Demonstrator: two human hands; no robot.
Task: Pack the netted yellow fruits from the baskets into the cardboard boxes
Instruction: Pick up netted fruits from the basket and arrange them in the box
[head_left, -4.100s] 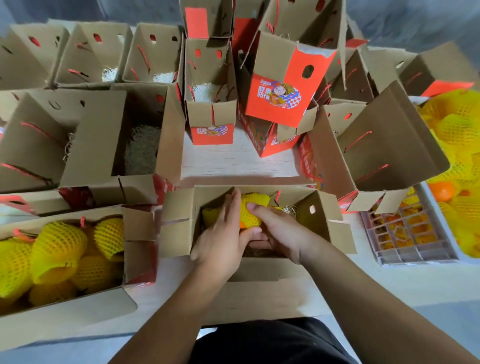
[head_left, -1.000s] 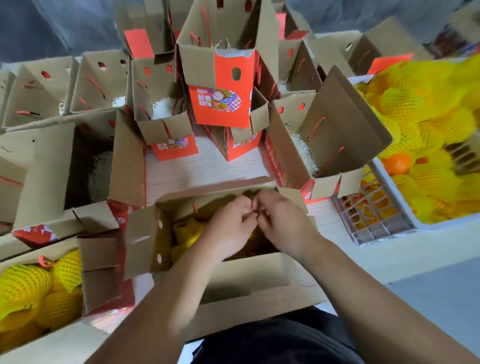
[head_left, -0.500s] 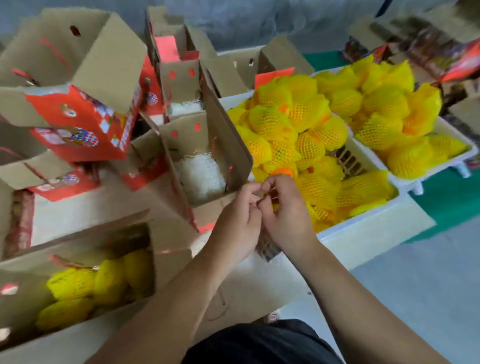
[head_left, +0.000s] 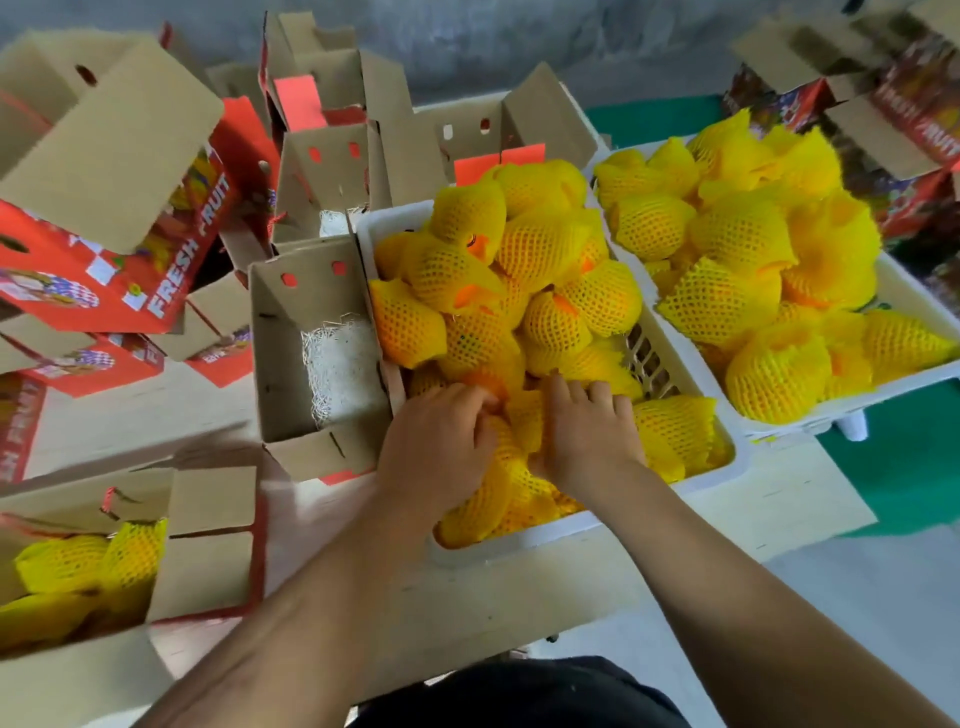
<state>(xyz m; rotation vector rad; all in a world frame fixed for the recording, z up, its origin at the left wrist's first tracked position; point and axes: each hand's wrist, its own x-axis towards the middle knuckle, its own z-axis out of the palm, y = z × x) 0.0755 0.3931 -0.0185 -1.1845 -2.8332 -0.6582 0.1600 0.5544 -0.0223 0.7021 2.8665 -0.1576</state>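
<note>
Netted yellow fruits (head_left: 524, 291) are heaped in a white basket (head_left: 519, 540) in front of me. Both my hands reach into its near end. My left hand (head_left: 441, 441) curls its fingers down around a netted fruit (head_left: 488, 499) at the left. My right hand (head_left: 587, 426) grips another netted fruit (head_left: 524, 421) beside it, its fingertips buried among the fruits. An open cardboard box (head_left: 291, 364) with white shredded padding stands against the basket's left side. At the lower left another box (head_left: 208, 571) holds netted fruits (head_left: 67, 566).
A second white basket (head_left: 831, 415) piled with netted fruits stands to the right. Several open red-and-brown boxes, one printed FRESH FRUIT (head_left: 130, 280), crowd the table at the left and back. More boxes (head_left: 883, 119) sit at the far right, above a green floor (head_left: 909, 467).
My view has swung right from the box I was filling to the baskets. Both hands, held together above the basket's edge half a second ago, have dropped into the fruits and parted.
</note>
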